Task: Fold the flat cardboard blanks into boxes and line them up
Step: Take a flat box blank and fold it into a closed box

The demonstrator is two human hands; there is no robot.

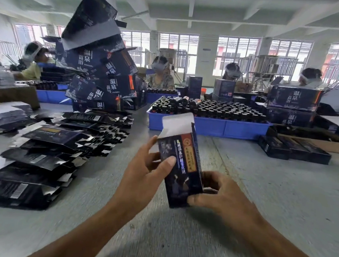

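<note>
Two hands, left hand [149,173] and right hand [223,197], both gripping one upright half-folded box [182,165].

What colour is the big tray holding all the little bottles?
The tray is bright blue, seen in the head view.
</note>
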